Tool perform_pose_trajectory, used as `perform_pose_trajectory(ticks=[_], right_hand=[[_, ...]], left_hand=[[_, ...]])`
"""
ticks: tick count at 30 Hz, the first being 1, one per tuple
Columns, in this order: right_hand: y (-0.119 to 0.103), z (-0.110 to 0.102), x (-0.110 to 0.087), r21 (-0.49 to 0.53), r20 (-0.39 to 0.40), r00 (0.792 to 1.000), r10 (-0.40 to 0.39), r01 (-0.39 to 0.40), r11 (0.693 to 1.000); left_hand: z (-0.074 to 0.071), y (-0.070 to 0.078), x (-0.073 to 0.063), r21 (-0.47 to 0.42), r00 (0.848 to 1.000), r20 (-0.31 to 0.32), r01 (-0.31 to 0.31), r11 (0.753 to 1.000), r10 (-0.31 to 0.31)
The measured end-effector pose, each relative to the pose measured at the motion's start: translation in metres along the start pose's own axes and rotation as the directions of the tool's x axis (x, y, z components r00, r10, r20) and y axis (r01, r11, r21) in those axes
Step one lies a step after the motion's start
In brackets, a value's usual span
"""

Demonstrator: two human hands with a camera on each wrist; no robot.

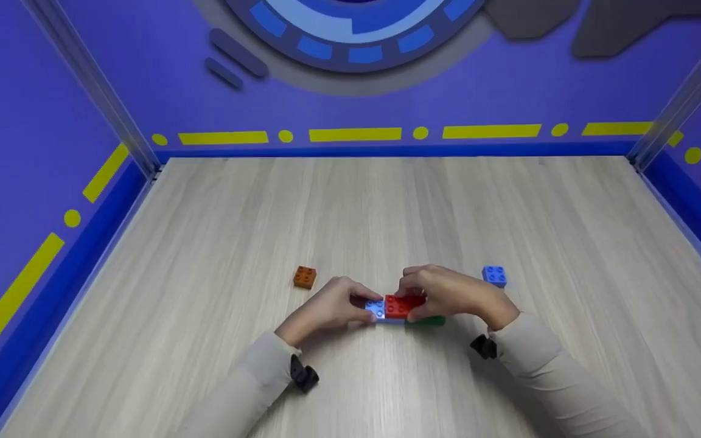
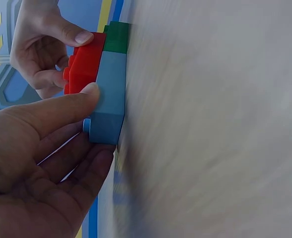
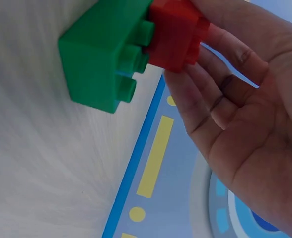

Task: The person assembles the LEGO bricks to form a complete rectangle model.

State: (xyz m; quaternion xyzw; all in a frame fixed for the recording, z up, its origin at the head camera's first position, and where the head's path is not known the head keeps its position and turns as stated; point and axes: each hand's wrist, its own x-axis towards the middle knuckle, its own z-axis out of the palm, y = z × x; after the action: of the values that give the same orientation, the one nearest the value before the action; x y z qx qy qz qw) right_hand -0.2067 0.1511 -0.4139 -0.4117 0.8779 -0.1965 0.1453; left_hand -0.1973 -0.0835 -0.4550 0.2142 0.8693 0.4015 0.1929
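the step in hand is looking like joining: the red brick point(image 1: 394, 306) is bridging the light-blue brick point(image 2: 110, 87) and the green brick point(image 3: 99, 52), which are lying end to end on, or just above, the tabletop point(image 1: 350, 225) in a row running roughly parallel to its far edge. the left hand point(image 1: 338, 303) is pinching the light-blue brick near its left end, the thumb lying on the side away from the far edge, while the right hand point(image 1: 451, 293) is grasping the red brick between thumb and fingers, so neither grip is released. the red brick is sitting between the two hands, leaving part of the light-blue brick uncovered toward the left edge and part of the green brick uncovered toward the right edge. how firmly it is seating cannot be told. the next move is probably calling for even downward pressure on it, with the left hand bracing the row. a small orange-brown brick point(image 1: 305, 277) is lying apart toward the left edge, and a small blue brick point(image 1: 494, 276) is lying just beyond the right hand, toward the right edge
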Motion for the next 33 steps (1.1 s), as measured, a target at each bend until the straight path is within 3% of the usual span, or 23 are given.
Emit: perform_pose_trajectory(ticks=[11,24,33], right_hand=[[-0.0004,-0.0026,0.0028,-0.028,0.010,1.000,-0.022,0.023,0.999],[0.0063,0.0026,-0.0006,0.018,0.028,0.999,-0.047,0.047,0.999],[0.0041,0.0016,-0.0024,0.001,0.012,1.000,-0.003,0.003,1.000]], left_hand=[[-0.0028,0.0048,0.0004,0.042,1.000,-0.002,0.011,0.999,-0.011],[-0.0006,0.0009,-0.0022,0.085,0.999,0.025,-0.050,0.995,0.048],[-0.0036,0.0031,-0.0028,0.106,0.994,0.054,-0.104,0.989,0.099]])
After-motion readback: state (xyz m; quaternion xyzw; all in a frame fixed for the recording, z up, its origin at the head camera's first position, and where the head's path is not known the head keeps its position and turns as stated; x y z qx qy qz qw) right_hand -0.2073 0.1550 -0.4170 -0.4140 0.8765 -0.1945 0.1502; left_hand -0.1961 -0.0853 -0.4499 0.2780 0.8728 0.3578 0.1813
